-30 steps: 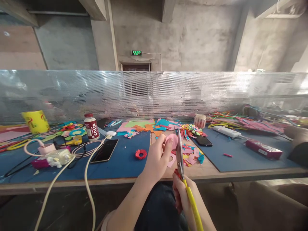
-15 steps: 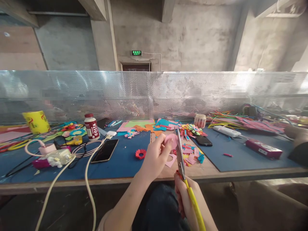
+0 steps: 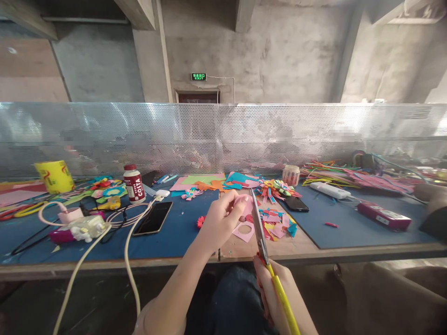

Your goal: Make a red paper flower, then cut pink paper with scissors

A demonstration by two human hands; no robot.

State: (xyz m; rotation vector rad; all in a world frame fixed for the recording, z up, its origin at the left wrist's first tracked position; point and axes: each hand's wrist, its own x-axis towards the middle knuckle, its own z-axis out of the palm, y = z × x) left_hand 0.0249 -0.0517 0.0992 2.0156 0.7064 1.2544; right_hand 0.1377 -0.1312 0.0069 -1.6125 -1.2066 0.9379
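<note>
Between the thumb and fingers of my left hand (image 3: 223, 216) is a pink paper disc (image 3: 247, 206), its left part covered by the fingers. My right hand (image 3: 274, 284) is wrapped round a pair of scissors (image 3: 259, 228) with yellow and red handles. The blades point up and away, right beside the disc's right edge; whether they touch the paper I cannot tell. Below the disc, a pink paper square with a round hole (image 3: 239, 231) lies on the table. Colourful paper scraps (image 3: 277, 225) are scattered right of the blades. Part of a red paper ring (image 3: 200, 222) shows behind my left wrist.
Paper flowers (image 3: 275, 190) and coloured sheets (image 3: 199, 179) lie farther back. On the left are a phone (image 3: 152, 217), a COSTA bottle (image 3: 133, 184) and looped cables (image 3: 127, 260). A perforated metal screen (image 3: 223, 135) rises behind the table. Someone's arm (image 3: 431, 190) reaches in at right.
My left hand has shifted slightly left, and more of the disc is hidden by its fingers. The scissor tips have swung a little left. More of the holed square shows.
</note>
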